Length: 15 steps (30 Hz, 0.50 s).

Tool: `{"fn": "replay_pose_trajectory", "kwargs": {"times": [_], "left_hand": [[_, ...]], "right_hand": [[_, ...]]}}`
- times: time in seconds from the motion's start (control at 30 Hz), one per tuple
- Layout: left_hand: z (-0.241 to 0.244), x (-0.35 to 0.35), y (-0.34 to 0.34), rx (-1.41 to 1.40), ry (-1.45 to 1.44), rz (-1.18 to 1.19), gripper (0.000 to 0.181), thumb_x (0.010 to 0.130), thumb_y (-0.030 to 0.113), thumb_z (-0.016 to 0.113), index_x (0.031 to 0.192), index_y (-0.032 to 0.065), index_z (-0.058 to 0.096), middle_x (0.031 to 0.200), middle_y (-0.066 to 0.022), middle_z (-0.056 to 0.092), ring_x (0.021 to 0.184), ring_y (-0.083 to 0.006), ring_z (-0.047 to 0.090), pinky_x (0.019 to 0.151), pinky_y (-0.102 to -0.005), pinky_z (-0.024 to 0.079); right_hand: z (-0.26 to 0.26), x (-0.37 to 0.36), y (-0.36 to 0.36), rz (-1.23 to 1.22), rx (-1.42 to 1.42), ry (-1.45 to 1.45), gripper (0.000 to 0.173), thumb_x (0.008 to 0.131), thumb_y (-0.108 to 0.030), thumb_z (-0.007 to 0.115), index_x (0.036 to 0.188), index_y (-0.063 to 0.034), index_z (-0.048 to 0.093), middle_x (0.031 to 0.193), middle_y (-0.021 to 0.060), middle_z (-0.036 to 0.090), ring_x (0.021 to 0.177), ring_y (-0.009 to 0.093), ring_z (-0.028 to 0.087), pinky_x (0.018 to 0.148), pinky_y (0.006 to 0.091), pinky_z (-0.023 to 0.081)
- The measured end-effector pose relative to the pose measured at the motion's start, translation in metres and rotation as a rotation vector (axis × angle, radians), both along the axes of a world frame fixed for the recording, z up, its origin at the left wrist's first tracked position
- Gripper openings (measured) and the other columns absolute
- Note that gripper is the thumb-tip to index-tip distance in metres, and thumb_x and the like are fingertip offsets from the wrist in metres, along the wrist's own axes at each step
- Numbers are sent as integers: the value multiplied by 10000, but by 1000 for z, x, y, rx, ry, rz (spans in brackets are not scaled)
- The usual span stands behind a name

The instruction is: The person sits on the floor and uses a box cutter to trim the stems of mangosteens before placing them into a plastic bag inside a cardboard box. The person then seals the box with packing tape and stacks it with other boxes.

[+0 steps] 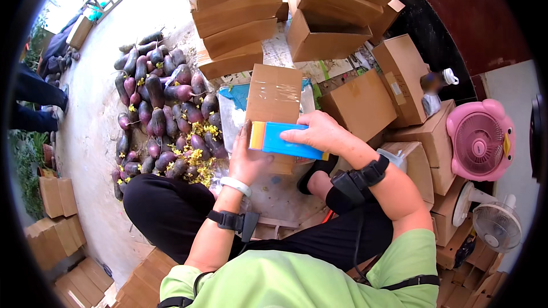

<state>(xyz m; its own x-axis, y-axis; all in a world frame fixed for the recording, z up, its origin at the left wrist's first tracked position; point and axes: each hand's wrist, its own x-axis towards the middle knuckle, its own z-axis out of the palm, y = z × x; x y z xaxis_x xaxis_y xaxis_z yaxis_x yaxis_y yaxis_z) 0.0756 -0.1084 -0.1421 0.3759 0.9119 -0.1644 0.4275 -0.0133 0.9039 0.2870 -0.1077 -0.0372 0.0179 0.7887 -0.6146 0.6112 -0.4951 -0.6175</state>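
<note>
A cardboard carton (274, 94) stands before me on a pale surface, with clear tape across its upper part. My right hand (319, 132) grips a blue tape dispenser (284, 139) that lies across the near part of the carton. The dispenser's yellow toothed end (257, 135) points left. Against the carton's left side rest the fingers of my left hand (246, 160), its blurred thumb spread away to the right. Under the carton, a blue torn sheet (236, 96) shows at the left.
Many dark purple radishes (156, 90), some with yellow flowers (199, 154), cover the floor at left. Stacked cartons (239, 13) rise ahead. More cartons (359, 102), a pink fan (479, 145) and a white fan (496, 224) stand at right. A person's legs (36, 98) appear far left.
</note>
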Motion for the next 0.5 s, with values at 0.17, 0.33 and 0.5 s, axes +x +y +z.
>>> {"fn": "replay_pose_trajectory", "kwargs": {"times": [0.17, 0.33, 0.5], "left_hand": [[1, 0, 1, -103, -37, 16, 990, 574, 110, 774, 1413, 66, 249, 1340, -209, 395, 1243, -323, 399, 1012, -369, 366], [1, -2, 1, -36, -44, -3, 1003, 572, 98, 779, 1420, 70, 244, 1345, -185, 395, 1231, -295, 409, 1009, -361, 365], [-3, -2, 2, -73, -133, -21, 1001, 589, 45, 765, 1428, 71, 220, 1356, -175, 372, 1201, -267, 442, 978, -347, 405]], "right_hand": [[-1, 38, -29, 75, 150, 42, 453, 739, -418, 673, 809, 28, 642, 677, 122, 608, 632, 171, 578, 595, 316, 466], [5, 121, -90, 14, 79, 8, 432, 720, -423, 679, 781, 4, 651, 663, 122, 594, 634, 175, 566, 587, 327, 451], [-30, 138, -114, -31, 29, -88, 490, 704, -472, 668, 795, 9, 648, 706, 155, 612, 667, 246, 591, 625, 358, 464]]}}
